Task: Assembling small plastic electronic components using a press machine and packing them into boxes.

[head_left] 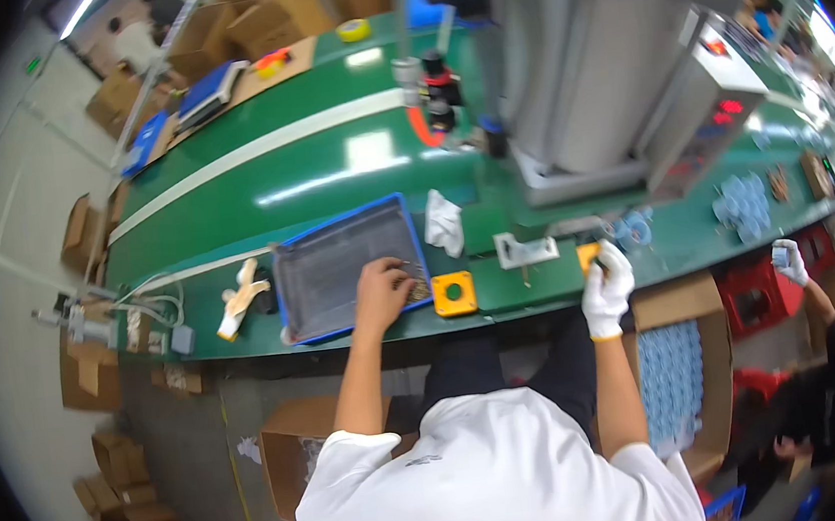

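Observation:
My bare left hand (384, 294) is over the near right corner of a dark tray with a blue rim (334, 225), its fingers curled down at a heap of small brass-coloured parts (419, 289). Anything between those fingertips is too small to make out. In a white glove, my right hand (609, 292) is closed at the edge of a yellow square block (588, 256), which the fingers partly cover. A second yellow block (454, 294), with a round hole, lies on the green table beside the tray. Between the blocks stands a pale metal fixture (525, 250).
A large grey press (581, 74) rises over the table. White cloth (443, 223) and a glove (238, 300) flank the tray. Pale blue parts (742, 204) lie at the right; more fill a cardboard box (672, 377) below. A co-worker's gloved hand (791, 263) is farther right.

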Demonstrator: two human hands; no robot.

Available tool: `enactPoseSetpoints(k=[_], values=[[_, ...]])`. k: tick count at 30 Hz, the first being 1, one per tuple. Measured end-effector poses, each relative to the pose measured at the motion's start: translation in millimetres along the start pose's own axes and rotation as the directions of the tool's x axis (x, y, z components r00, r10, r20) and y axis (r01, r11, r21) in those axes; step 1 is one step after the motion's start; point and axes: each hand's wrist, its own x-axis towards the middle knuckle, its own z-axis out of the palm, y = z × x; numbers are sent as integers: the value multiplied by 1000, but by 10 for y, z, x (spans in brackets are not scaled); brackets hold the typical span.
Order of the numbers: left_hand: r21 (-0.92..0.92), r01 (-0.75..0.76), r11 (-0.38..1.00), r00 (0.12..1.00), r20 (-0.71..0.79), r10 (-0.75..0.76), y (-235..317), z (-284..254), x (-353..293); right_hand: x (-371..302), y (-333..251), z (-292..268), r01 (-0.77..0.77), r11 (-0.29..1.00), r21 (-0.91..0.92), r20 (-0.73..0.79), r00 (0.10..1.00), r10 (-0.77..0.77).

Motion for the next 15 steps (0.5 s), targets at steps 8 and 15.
enactPoseSetpoints(k=[8, 15], values=[[-84, 1, 996, 996, 85, 7, 20, -55, -8, -67, 4, 2, -180, 982, 55, 36, 983, 178], [-92, 7, 996, 998, 63, -1, 19, -16, -18, 316, -821, -21, -301, 953, 32, 239, 928, 285]])
